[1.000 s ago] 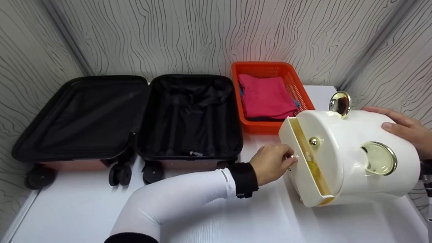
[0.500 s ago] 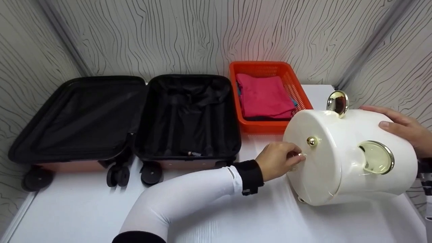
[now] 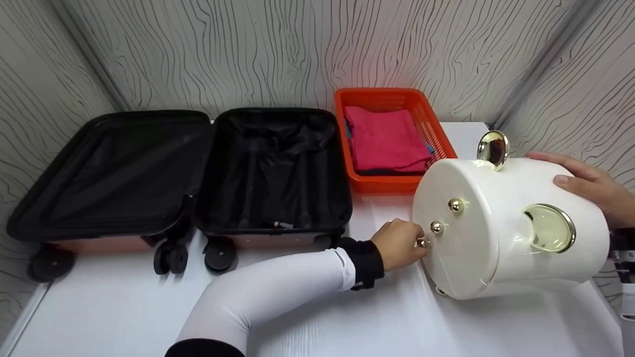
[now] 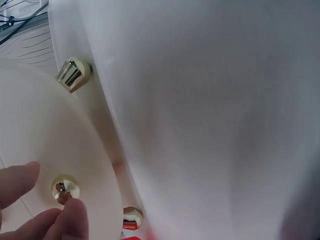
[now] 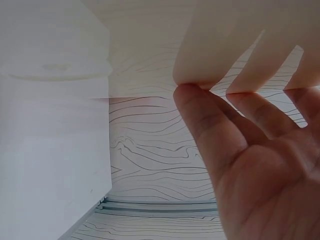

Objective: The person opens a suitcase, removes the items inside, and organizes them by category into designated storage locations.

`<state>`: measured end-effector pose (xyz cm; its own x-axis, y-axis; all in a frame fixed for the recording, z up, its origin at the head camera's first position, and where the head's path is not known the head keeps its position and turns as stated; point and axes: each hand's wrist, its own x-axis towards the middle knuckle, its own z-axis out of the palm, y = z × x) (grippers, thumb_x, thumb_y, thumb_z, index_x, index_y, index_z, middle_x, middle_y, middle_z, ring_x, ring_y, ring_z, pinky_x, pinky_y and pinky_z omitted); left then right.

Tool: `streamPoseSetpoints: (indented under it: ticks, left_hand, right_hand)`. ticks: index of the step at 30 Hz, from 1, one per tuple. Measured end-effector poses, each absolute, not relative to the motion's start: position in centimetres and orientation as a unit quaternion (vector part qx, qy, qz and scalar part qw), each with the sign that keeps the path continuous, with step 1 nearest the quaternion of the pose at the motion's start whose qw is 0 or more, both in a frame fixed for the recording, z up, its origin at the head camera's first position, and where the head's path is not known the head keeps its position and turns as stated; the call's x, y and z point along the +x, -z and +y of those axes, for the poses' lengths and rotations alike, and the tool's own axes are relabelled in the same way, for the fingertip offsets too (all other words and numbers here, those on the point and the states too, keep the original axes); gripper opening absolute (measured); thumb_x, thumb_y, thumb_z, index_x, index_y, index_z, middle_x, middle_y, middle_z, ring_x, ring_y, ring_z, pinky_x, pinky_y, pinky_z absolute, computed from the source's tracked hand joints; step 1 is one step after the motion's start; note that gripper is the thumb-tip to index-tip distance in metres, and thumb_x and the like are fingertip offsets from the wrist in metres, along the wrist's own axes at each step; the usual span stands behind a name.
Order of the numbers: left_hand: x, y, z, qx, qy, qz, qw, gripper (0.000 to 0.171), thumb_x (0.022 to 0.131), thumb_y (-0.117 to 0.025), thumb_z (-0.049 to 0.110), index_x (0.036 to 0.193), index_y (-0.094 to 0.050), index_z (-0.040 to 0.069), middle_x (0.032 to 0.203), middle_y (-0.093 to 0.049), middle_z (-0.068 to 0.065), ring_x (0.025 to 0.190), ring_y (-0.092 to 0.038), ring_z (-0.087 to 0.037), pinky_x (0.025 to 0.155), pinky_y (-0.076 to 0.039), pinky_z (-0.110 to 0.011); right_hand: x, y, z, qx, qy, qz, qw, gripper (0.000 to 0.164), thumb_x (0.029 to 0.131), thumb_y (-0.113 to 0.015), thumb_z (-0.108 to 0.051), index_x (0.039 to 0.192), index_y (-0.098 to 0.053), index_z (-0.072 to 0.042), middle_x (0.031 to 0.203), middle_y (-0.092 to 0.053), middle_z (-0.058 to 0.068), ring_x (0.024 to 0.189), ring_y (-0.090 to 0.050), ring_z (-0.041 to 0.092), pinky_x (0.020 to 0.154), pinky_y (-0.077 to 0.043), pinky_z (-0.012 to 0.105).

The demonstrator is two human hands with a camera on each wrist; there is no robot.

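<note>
A white barrel-shaped drawer box (image 3: 516, 223) with gold knobs stands at the right in the head view, its round front flush. My left hand (image 3: 399, 243) curls its fingers around the lowest knob (image 3: 421, 243). In the left wrist view one fingertip is right at that knob (image 4: 65, 187), while another digit stands slightly off it. The middle knob (image 3: 436, 227) and upper knob (image 3: 455, 205) are uncovered. My right hand (image 3: 593, 186) rests with extended fingers on the far right of the box's curved top; in the right wrist view its fingertips (image 5: 190, 92) touch the white shell.
An opened suitcase (image 3: 273, 231) with black lining lies at the left, a small object (image 3: 283, 225) inside its near edge. Behind the box is an orange basket (image 3: 387, 186) holding folded pink cloth (image 3: 387, 141). Patterned panels (image 3: 278, 54) border the white table (image 3: 317, 317).
A drawer that stood out from the box's front was pushed in by my left hand, which then moved from the middle knob down to the lowest one. My right hand stays on the box.
</note>
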<state>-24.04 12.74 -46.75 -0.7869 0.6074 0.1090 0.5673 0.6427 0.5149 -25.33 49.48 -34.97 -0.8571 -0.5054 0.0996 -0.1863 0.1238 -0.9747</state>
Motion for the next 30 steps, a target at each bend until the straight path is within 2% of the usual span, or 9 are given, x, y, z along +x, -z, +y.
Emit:
streamPoseSetpoints:
  ticks: [8,16,24,30]
  left_hand:
    - [-24.7,47.4,12.6,0.321,-0.266,0.909,0.02,0.011,0.098,-0.076,0.02,0.091,-0.085,0.018,0.083,-0.08,0.01,0.07,-0.063,-0.004,0.066,-0.044,-0.016]
    - [-24.6,47.3,9.7,0.316,-0.268,0.91,0.025,0.012,0.095,-0.078,0.016,0.083,-0.08,0.014,0.074,-0.075,0.006,0.067,-0.06,-0.009,0.063,-0.044,-0.02]
    - [-24.1,46.9,7.0,0.311,-0.251,0.917,0.005,0.028,0.093,-0.075,0.013,0.067,-0.064,0.016,0.059,-0.054,0.007,0.062,-0.055,-0.013,0.06,-0.046,-0.029]
    - [-23.8,46.8,6.4,0.303,-0.248,0.92,0.017,0.032,0.095,-0.074,0.016,0.067,-0.059,0.017,0.059,-0.05,0.007,0.062,-0.057,-0.014,0.06,-0.044,-0.027]
  right_hand:
    - [-25.9,35.0,49.0,-0.243,0.627,0.727,0.139,0.063,0.111,-0.024,0.01,0.167,-0.042,-0.011,0.15,-0.066,-0.003,0.114,-0.078,0.013,0.076,-0.066,0.03]
    - [-26.3,34.9,48.9,-0.25,0.623,0.728,0.143,0.063,0.11,-0.024,0.011,0.167,-0.04,-0.009,0.149,-0.068,-0.001,0.113,-0.078,0.015,0.076,-0.066,0.031]
    - [-26.7,34.7,49.4,-0.248,0.631,0.718,0.156,0.065,0.11,-0.023,0.01,0.167,-0.043,-0.014,0.146,-0.07,-0.003,0.112,-0.079,0.015,0.077,-0.066,0.031]
    - [-26.8,35.0,49.7,-0.267,0.655,0.685,0.173,0.066,0.11,-0.02,0.012,0.167,-0.043,-0.011,0.147,-0.069,0.001,0.114,-0.079,0.018,0.078,-0.066,0.033]
